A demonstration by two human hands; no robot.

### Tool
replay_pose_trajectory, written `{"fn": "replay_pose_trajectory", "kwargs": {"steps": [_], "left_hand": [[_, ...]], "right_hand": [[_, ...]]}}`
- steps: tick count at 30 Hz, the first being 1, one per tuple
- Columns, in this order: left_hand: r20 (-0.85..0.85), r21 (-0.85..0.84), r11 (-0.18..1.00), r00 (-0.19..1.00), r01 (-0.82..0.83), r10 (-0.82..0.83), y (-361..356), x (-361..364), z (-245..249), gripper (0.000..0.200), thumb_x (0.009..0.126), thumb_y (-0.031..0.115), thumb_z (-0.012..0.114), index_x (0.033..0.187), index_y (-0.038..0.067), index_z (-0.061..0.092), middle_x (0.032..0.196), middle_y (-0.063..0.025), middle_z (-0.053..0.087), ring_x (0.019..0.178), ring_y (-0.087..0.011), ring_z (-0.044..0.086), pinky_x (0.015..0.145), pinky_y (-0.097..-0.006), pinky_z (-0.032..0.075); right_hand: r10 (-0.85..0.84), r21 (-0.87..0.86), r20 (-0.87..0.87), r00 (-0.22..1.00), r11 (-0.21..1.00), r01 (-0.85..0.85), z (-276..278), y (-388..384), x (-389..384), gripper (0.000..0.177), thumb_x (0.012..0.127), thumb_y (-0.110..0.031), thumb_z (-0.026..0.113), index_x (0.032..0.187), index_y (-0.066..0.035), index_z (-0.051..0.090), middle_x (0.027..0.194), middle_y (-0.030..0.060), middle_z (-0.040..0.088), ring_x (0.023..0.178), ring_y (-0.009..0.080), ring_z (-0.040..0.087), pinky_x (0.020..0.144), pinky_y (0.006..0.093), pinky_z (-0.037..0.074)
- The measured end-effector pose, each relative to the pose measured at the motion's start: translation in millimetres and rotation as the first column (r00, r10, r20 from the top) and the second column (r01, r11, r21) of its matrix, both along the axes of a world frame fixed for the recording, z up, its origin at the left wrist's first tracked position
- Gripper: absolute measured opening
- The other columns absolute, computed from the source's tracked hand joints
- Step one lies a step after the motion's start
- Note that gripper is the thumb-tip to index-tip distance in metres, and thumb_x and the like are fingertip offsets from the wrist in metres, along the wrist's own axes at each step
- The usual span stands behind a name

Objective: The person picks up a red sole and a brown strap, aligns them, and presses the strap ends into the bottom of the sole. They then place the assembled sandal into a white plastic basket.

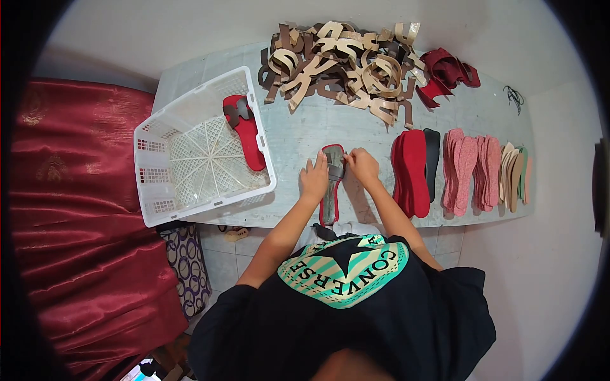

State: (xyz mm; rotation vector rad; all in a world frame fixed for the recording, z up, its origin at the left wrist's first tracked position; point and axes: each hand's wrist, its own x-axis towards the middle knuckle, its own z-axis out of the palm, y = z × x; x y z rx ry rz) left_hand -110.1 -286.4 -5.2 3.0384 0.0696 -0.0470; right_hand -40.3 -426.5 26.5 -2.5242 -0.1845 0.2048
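Observation:
A shoe sole (328, 202) with a red rim and a greyish face lies lengthwise on the table in front of me. Across its upper half runs a dark brown strap (336, 172). My left hand (314, 180) grips the sole's left edge with its fingertips, the outer fingers resting beside it. On the opposite edge, my right hand (364, 166) is closed in a pinch, close to the strap's end. What exactly the right fingertips hold is too small to make out.
A white plastic basket (270, 181) at left holds a red sandal (248, 141). Cream and brown straps (343, 70) are heaped at the back, beside dark red straps (445, 73). Red soles (412, 174), pink soles (459, 171) and tan soles (510, 174) stand in rows at right.

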Motion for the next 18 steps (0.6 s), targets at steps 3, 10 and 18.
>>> {"fn": "replay_pose_trajectory", "kwargs": {"steps": [3, 10, 18], "left_hand": [[0.032, -0.011, 1.000, 0.999, 0.011, -0.011, 1, -1, -1, 0.042, 0.083, 0.025, 0.046, 0.122, 0.009, 0.043, 0.134, -0.0016, 0.034, 0.107, -0.0291, 0.047, 0.076, -0.0453, 0.044], [0.087, -0.017, 0.999, 0.996, 0.034, -0.032, 2, -2, -5, 0.042, 0.083, 0.023, 0.047, 0.121, 0.007, 0.044, 0.133, -0.0050, 0.035, 0.105, -0.0298, 0.048, 0.074, -0.0415, 0.046], [0.091, -0.008, 0.999, 0.995, 0.035, -0.034, -2, -2, -8, 0.043, 0.082, 0.020, 0.047, 0.122, 0.004, 0.042, 0.133, -0.0079, 0.036, 0.105, -0.0309, 0.049, 0.073, -0.0398, 0.046]], "right_hand": [[0.098, -0.065, 0.072, 0.993, 0.994, -0.093, 6, 11, 0, 0.023, 0.077, -0.027, 0.057, 0.070, -0.005, 0.058, 0.075, 0.0112, 0.056, 0.069, 0.0288, 0.057, 0.057, 0.0382, 0.044], [0.235, -0.211, 0.116, 0.965, 0.955, -0.207, -5, 33, 2, 0.019, 0.075, -0.022, 0.059, 0.073, -0.003, 0.056, 0.078, 0.0116, 0.057, 0.072, 0.0280, 0.058, 0.059, 0.0381, 0.047], [0.294, -0.259, 0.102, 0.950, 0.930, -0.260, -16, 37, 0, 0.020, 0.074, -0.022, 0.060, 0.073, -0.003, 0.056, 0.078, 0.0115, 0.057, 0.073, 0.0271, 0.058, 0.058, 0.0374, 0.048]]}}
